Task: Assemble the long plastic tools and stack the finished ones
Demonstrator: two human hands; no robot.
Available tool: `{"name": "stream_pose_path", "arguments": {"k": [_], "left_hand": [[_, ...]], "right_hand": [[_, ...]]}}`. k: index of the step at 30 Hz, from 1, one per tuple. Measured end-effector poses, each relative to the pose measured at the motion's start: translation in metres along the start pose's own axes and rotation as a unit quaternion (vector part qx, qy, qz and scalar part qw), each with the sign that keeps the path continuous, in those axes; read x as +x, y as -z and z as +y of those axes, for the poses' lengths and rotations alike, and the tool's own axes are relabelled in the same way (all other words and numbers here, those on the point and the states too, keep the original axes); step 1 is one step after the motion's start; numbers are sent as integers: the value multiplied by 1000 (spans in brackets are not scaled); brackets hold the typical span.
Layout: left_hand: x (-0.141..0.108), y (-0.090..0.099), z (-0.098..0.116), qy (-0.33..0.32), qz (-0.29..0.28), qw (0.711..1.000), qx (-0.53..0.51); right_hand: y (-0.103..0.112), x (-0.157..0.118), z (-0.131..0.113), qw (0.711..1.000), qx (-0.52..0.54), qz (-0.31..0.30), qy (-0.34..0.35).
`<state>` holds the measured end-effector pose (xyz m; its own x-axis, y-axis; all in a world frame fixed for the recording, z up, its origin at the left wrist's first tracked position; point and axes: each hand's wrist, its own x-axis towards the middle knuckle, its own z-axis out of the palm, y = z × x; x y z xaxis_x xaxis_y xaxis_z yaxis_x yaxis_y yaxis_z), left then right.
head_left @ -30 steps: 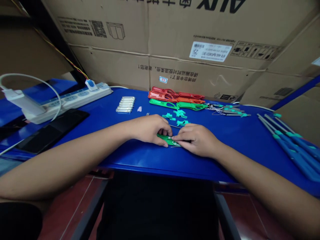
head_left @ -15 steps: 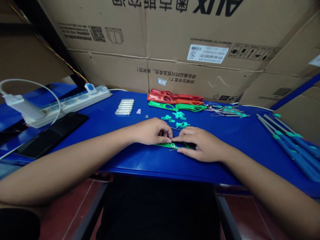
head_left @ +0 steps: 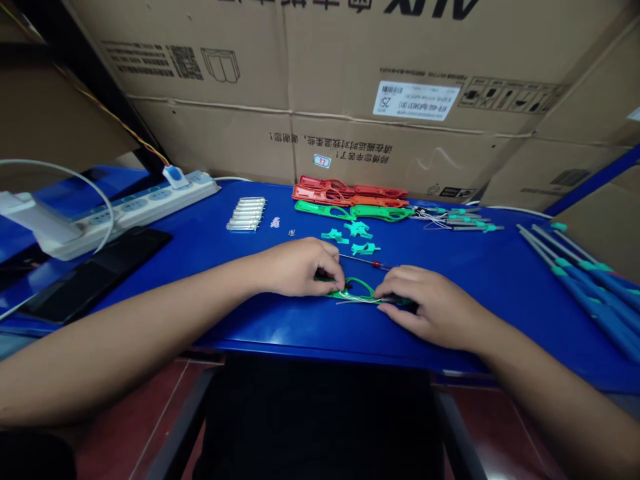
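A green plastic casing (head_left: 357, 288) with an oval loop lies near the front of the blue table, with thin white wires (head_left: 357, 299) along it. My left hand (head_left: 313, 268) is closed over the casing's left end, fingertips pinched at the wires. At the right end my right hand (head_left: 420, 303) has thumb and fingers round a dark part of it, partly hidden by the fingers. Just behind lies a screwdriver (head_left: 376, 265) with a red and blue handle. Several turquoise clips (head_left: 359, 230) sit farther back.
Red casings (head_left: 325, 193) and green casings (head_left: 380, 213) lie at the back before a cardboard box (head_left: 340, 67). Clear tubes (head_left: 247, 213), a power strip (head_left: 145, 205) and a black phone (head_left: 95, 273) are left. Blue-handled rods (head_left: 595, 287) lie right.
My right hand has moved right, from the casing's middle to its right end, uncovering the oval loop and the screwdriver handle. My left hand stays at the left end. The view has shifted slightly.
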<state>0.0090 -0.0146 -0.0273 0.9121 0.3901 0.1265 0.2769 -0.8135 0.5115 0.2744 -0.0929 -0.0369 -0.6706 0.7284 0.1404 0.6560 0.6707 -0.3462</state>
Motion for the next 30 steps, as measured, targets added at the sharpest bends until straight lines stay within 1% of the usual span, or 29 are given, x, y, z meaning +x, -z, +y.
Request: {"name": "stream_pose_path", "arguments": {"k": [5,9,11,14,19,23,30], "left_hand": [[-2,1,3,-28,-11,999,28],[-4,2,4,-50,-30,997,58],[-4,2,4,-52,-34,995,75],[-4,3,5,-52,-38,993,98],[-4,2,6,-60,-43,989,128],[-4,2,6,-62,-47,990,119],[-3,2,6,-58,-48,992,103]], "right_hand": [[-8,-7,-10,999,-14,39,-4],[-7,-6,-15,997,31,51,-38],[-5,-5,-16,996,49,50,-51],[-2,-3,-18,996,58,43,-52],[0,3,-22,995,64,0,-73],[-3,10,-22,995,55,-21,-84],[0,17,-28,993,81,-2,-86]]}}
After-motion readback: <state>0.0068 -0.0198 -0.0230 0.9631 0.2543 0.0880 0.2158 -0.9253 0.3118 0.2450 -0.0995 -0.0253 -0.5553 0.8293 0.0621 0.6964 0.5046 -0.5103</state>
